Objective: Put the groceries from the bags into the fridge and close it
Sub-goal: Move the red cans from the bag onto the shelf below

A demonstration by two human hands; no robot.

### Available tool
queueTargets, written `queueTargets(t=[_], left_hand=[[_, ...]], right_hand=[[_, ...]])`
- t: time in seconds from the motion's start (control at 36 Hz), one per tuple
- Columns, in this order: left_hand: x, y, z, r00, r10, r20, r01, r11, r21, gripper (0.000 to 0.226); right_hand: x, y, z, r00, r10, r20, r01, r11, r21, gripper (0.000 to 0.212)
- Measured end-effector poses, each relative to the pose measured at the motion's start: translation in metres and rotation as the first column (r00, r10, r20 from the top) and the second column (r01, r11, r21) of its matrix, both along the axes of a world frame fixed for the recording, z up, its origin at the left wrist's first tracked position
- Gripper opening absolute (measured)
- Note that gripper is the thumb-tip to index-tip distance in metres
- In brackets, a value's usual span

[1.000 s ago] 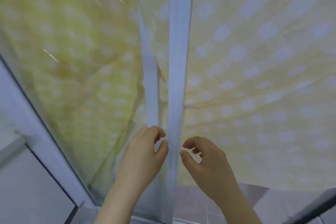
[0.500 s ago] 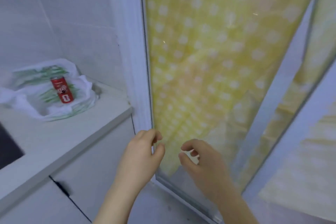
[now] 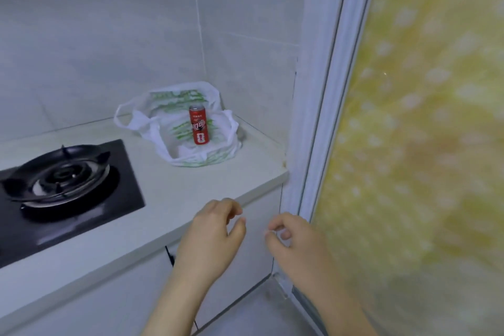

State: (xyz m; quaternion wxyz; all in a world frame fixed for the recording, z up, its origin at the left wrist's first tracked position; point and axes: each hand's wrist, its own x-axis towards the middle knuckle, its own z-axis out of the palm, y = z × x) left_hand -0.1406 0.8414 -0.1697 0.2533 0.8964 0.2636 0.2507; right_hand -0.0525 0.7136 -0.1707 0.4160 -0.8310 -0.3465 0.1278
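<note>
Thin white plastic bag (image 3: 191, 150), glossy metal can (image 3: 199, 125)

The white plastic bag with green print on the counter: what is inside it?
One tall red drink can stands upright in the white plastic bag. Its crumpled front wall covers part of the bottom, so anything lying low there cannot be seen.

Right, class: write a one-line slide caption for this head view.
Empty left hand and right hand hover by the counter; a red can stands in a white bag.
</note>
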Motion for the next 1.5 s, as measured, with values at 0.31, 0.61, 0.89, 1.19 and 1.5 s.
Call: queueTargets(t=[0.31,0.61,0.89,1.19,1.5], left_hand=[[0.083,0.06,0.002,0.989,0.148,0.007,-0.148,0.989,0.005,0.012],[0.126,0.124,-0.013,0.954,0.289,-0.075,-0.294,0.954,-0.059,0.021],[0.165,0.211,-0.027,0.959,0.266,-0.103,-0.277,0.954,-0.117,0.02],[0.209,0.303,-0.031,0.954,0.291,-0.071,-0.297,0.948,-0.112,0.027],[0.249,0.358,-0.029,0.949,0.314,0.026,-0.31,0.945,-0.106,0.057]], right_hand=[[0.106,0.08,-0.004,0.994,0.102,0.04,-0.101,0.995,-0.018,0.007],[0.165,0.157,-0.026,0.982,0.187,-0.023,-0.188,0.98,-0.057,0.009],[0.2,0.23,-0.033,0.986,0.138,-0.094,-0.144,0.988,-0.059,0.012],[0.223,0.292,-0.036,0.993,0.019,-0.119,-0.029,0.996,-0.079,0.008],[0.232,0.325,-0.036,0.989,-0.019,-0.144,0.006,0.996,-0.085,0.005]])
